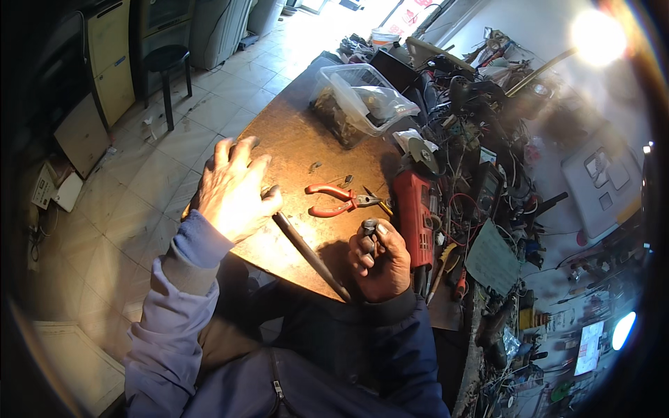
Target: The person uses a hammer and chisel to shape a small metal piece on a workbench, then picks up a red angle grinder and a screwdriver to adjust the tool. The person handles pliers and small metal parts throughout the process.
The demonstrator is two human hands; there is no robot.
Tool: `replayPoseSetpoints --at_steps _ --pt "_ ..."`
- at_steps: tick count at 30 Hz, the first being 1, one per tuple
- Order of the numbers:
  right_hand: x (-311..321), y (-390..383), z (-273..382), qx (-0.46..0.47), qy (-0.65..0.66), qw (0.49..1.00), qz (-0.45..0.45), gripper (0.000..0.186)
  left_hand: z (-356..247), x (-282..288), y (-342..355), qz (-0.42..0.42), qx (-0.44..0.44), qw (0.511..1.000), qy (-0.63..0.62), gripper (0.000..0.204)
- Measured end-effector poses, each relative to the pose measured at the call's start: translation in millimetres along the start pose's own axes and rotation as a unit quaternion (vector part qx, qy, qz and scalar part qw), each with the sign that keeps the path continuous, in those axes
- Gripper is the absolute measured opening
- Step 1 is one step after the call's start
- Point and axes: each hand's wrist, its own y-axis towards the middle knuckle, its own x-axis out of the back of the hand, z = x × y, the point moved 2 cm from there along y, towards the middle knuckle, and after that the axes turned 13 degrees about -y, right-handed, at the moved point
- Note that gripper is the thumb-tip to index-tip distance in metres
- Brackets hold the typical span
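My left hand (233,184) hovers over the left edge of the brown workbench (300,143), fingers spread and holding nothing. Its little-finger side is close to the top end of a long dark metal rod (310,254) that lies diagonally on the bench. My right hand (380,258) is closed around a small dark metal part (368,228), held upright between thumb and fingers. Red-handled pliers (338,200) lie on the bench just above my right hand.
A red angle grinder (415,202) lies right of the pliers. A clear plastic tub (357,101) with parts stands at the far end. Tangled wires, tools and a multimeter (486,188) crowd the right side. A black stool (167,66) stands on the tiled floor at left.
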Motion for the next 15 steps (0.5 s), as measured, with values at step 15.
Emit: replayPoseSetpoints --at_steps 15 --pt "-29 -23 22 0.144 -0.677 0.718 0.069 0.017 3 -3 -1 0.004 0.016 1.000 -0.009 0.054"
